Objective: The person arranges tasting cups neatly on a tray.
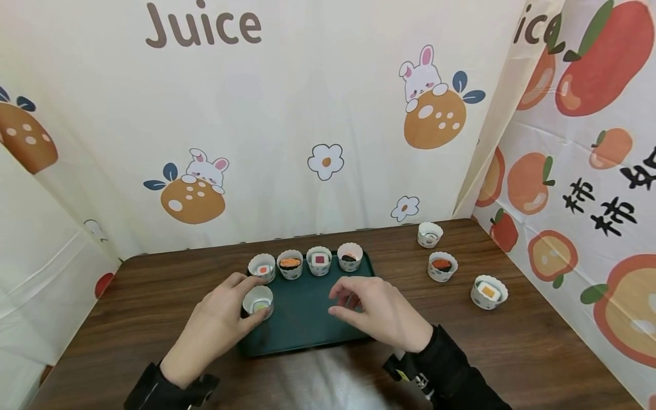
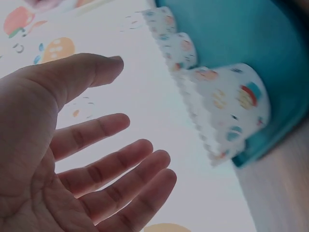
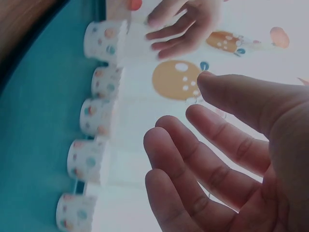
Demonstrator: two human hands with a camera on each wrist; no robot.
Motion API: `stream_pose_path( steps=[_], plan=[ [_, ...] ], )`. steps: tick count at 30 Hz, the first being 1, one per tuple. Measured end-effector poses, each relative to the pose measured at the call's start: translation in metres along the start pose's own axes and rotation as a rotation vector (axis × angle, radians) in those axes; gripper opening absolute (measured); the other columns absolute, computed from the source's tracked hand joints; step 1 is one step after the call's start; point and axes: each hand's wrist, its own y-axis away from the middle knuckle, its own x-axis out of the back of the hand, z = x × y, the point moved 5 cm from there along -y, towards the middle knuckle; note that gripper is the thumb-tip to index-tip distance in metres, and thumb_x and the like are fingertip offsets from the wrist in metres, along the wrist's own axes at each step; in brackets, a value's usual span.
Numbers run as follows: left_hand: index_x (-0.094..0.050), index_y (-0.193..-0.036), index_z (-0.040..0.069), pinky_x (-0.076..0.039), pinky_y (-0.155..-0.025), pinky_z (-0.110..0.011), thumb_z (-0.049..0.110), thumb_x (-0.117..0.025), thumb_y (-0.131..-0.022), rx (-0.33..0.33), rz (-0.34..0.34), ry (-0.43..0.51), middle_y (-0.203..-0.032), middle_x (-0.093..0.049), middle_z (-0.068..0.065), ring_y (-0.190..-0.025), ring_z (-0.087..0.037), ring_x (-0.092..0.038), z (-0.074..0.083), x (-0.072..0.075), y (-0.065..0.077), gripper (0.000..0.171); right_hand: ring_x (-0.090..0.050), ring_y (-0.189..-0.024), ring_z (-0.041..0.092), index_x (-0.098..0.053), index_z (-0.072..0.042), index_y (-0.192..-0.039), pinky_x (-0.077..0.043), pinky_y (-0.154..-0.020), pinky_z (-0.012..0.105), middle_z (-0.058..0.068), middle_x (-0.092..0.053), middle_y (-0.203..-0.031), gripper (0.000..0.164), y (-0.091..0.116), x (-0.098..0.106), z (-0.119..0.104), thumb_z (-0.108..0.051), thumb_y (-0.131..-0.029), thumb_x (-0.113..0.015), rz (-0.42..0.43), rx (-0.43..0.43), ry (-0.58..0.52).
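Observation:
A dark green tray (image 1: 307, 322) bears several white patterned paper cups with small sushi pieces inside. At its front left stands a cup with a green-centred piece (image 1: 258, 297). My left hand (image 1: 215, 319) hovers beside and over this cup; in the left wrist view its fingers are spread, apart from the cup (image 2: 236, 92). Along the back edge are cups with an orange-red-centred piece (image 1: 262, 266), an orange-topped piece (image 1: 290, 264), a dark-red-centred roll (image 1: 319, 260) and a dark piece (image 1: 350, 256). My right hand (image 1: 384, 310) hangs over the tray's right side, fingers loosely bent, holding nothing.
To the right of the tray, on the brown wooden table (image 1: 435, 330), stand a white-looking cup (image 1: 429, 234), a cup with a red-topped piece (image 1: 442, 266) and a cup with a yellow-centred piece (image 1: 488, 291). Printed curtains (image 1: 277, 114) enclose the back and sides.

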Motion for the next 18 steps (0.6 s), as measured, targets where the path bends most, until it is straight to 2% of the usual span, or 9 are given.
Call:
stream_pose_path(
  steps=[3, 6, 9, 14, 18],
  plan=[
    [-0.075, -0.128, 0.02, -0.044, -0.055, -0.024, 0.029, -0.092, -0.086, -0.039, 0.086, 0.016, -0.114, -0.07, -0.003, -0.074, -0.009, -0.059, 0.009, 0.006, 0.008, 0.047, -0.066, -0.09, -0.001, -0.072, -0.026, -0.116, -0.058, -0.081, 0.027, -0.013, -0.073, -0.102, 0.015, 0.005, 0.01, 0.009, -0.034, -0.103, -0.073, 0.008, -0.026, 0.035],
    [-0.076, -0.125, 0.021, -0.045, -0.055, -0.023, 0.027, -0.092, -0.085, -0.073, 0.143, 0.04, -0.115, -0.072, 0.0, -0.076, -0.01, -0.065, 0.017, 0.01, 0.014, 0.044, -0.066, -0.087, -0.001, -0.073, -0.024, -0.115, -0.057, -0.077, 0.025, -0.012, -0.073, -0.101, 0.015, 0.011, 0.021, 0.02, -0.032, -0.103, -0.074, 0.028, -0.052, 0.082],
    [-0.076, -0.123, 0.022, -0.049, -0.058, -0.023, 0.026, -0.093, -0.084, -0.109, 0.18, 0.055, -0.114, -0.072, 0.004, -0.079, -0.009, -0.068, 0.026, 0.013, 0.019, 0.043, -0.065, -0.086, -0.001, -0.072, -0.024, -0.114, -0.056, -0.076, 0.024, -0.013, -0.072, -0.098, 0.014, 0.019, 0.034, 0.033, -0.03, -0.101, -0.076, 0.055, -0.092, 0.134],
    [-0.077, -0.12, 0.025, -0.05, -0.059, -0.022, 0.026, -0.095, -0.082, -0.174, 0.229, 0.055, -0.111, -0.072, 0.009, -0.077, -0.002, -0.064, 0.038, 0.015, 0.024, 0.042, -0.065, -0.085, -0.001, -0.072, -0.025, -0.112, -0.056, -0.074, 0.024, -0.014, -0.071, -0.096, 0.014, 0.036, 0.06, 0.055, -0.027, -0.099, -0.079, 0.118, -0.156, 0.223],
    [-0.076, -0.118, 0.028, -0.05, -0.059, -0.021, 0.025, -0.095, -0.081, -0.197, 0.245, 0.061, -0.112, -0.072, 0.013, -0.076, 0.003, -0.062, 0.042, 0.015, 0.028, 0.042, -0.064, -0.085, 0.002, -0.073, -0.024, -0.11, -0.055, -0.073, 0.026, -0.013, -0.07, -0.096, 0.016, 0.055, 0.077, 0.076, -0.03, -0.098, -0.081, 0.161, -0.213, 0.296]
  ],
)
